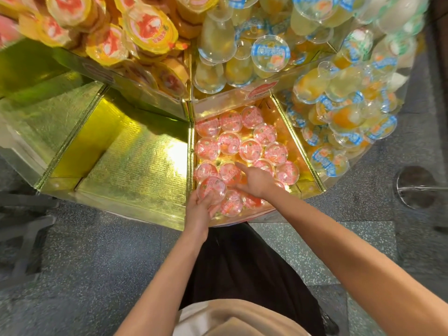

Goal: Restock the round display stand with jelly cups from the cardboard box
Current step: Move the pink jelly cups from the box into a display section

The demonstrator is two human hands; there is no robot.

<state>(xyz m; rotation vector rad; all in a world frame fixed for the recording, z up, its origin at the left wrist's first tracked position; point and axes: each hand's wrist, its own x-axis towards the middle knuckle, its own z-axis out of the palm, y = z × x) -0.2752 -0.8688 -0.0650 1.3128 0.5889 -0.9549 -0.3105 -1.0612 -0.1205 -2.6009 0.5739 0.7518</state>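
Note:
The round display stand has gold-lined wedge compartments; a gold divider [191, 151] bounds the middle one on its left. That compartment holds several pink-lidded jelly cups [251, 150] laid lids up. My left hand [197, 212] grips one pink-lidded cup [211, 189] at the compartment's front left corner, just above the others. My right hand [255, 181] reaches in over the front cups, its index finger stretched out and touching a cup near the middle. No cardboard box is in view.
The gold compartment [135, 166] to the left holds nothing. The right compartment is heaped with blue-lidded cups [339, 122]. The upper tier carries yellow-lidded cups [145, 27] and more blue-lidded cups [270, 53]. A round metal post base [415, 186] stands on the grey floor.

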